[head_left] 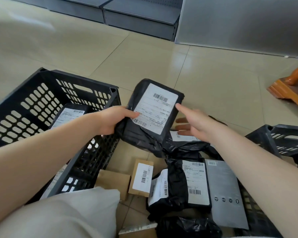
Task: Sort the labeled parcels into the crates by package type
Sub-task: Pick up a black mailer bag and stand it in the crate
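Our left hand (113,120) pinches the black poly-bag parcel (151,114) at its left edge, thumb on the white shipping label (156,108); our right hand (194,122) is spread, its thumb tip touching the parcel's right edge, the other fingers straight behind it; the parcel is lifted above the tiled floor (205,74), just right of the left black crate (46,107), which holds another labeled bag (70,115); more bags and small cardboard boxes (142,177) lie below; a second crate (286,141) stands at right.

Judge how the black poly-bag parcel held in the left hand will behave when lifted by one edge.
The black parcel probably flexes: its film is wrinkled where the left hand pinches it. The glossy plastic may be slippery. Its flat labelled face suggests a firmer item inside.
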Demonstrator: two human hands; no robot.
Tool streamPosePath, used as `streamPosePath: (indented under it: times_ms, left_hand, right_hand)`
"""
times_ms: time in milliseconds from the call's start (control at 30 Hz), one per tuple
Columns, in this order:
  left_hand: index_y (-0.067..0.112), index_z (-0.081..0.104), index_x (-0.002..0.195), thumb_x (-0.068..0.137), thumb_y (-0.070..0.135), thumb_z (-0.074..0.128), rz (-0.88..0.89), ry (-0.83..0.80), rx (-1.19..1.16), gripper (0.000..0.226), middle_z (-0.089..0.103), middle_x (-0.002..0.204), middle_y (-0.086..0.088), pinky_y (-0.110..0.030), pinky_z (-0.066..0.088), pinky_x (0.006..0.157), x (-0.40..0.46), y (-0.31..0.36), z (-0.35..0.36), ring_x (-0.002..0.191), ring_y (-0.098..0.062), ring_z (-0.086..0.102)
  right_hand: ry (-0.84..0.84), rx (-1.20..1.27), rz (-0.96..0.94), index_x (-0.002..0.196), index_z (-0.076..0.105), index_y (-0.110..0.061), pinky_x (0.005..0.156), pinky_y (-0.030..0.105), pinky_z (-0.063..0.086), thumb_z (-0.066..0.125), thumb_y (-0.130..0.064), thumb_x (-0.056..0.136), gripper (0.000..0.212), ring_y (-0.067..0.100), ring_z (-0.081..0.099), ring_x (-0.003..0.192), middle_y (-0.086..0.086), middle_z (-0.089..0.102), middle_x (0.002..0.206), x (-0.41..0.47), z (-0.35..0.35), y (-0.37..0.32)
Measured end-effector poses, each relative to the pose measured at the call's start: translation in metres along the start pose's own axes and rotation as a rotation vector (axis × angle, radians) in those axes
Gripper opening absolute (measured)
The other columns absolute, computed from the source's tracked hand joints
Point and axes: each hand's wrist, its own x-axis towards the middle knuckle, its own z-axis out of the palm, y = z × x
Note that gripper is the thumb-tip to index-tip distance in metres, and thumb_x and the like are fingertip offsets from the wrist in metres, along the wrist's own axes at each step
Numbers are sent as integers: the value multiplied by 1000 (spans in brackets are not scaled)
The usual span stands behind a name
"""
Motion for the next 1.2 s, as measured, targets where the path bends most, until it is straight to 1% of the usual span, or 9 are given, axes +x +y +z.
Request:
streamPosePath:
  times_ms: [100,300,400,600,767,900,1000,1067,1200]
  left_hand:
    - [11,63,123,97,13,57,32,24,-15,27,74,113,-7,-37,56,83,-14,3,-16,101,-24,72]
    - [13,62,123,95,11,56,73,59,-49,28,74,114,-9,-36,58,80,-32,-5,-46,101,-25,72]
    - [17,59,128,96,24,59,167,138,-88,33,71,121,-9,-32,60,75,-29,-10,-54,103,-22,71]
    - [19,59,130,95,47,58,194,166,-296,45,71,119,-10,-44,53,94,-21,-12,-44,106,-24,70]
    - [20,64,118,88,33,71,115,214,-493,33,73,113,-7,-54,52,95,-16,-17,-10,108,-29,68]
    - [9,53,125,89,11,70,197,370,-611,40,70,115,-14,-41,61,76,-15,-9,-16,99,-28,71]
    - [14,51,126,87,9,70,328,434,-551,43,67,117,-11,-39,61,80,-21,-1,-35,101,-26,71]
    - [18,56,118,88,10,70,411,477,-468,34,68,115,-8,-37,60,82,-28,4,-47,101,-23,71]
    - [20,62,116,89,13,67,460,451,-332,28,74,102,-2,-37,57,85,-38,10,-66,97,-19,71]
  right_hand:
    - [-139,97,-85,118,66,-15,80,38,59,58,-38,98,31,26,70,99,8,74,109,-9,31,-14]
    - [-140,143,-157,116,67,-12,65,31,59,65,-27,95,26,22,71,90,5,76,103,-19,62,-22]
    - [-114,265,-150,116,66,-14,72,33,60,63,-22,95,22,23,70,94,5,74,104,-19,63,-20]
    - [-57,791,-86,115,61,-15,88,44,59,59,-8,97,19,29,65,109,12,68,118,-21,69,-15]
    - [-48,940,-64,110,62,-15,90,41,58,61,-8,96,15,25,64,112,10,69,116,-25,92,-1]
    - [-124,700,-62,113,61,-24,97,40,54,66,-29,94,20,27,66,110,11,65,119,-25,99,10]
    - [-13,463,-81,130,52,-28,87,34,58,69,-65,78,67,22,70,102,5,63,125,-19,91,24]
    - [94,320,-87,143,41,-28,96,38,54,66,-80,60,101,22,66,109,1,58,134,-15,84,29]
    - [115,22,-351,151,24,-28,102,33,40,63,-58,87,81,13,50,121,-6,46,137,-19,72,18]
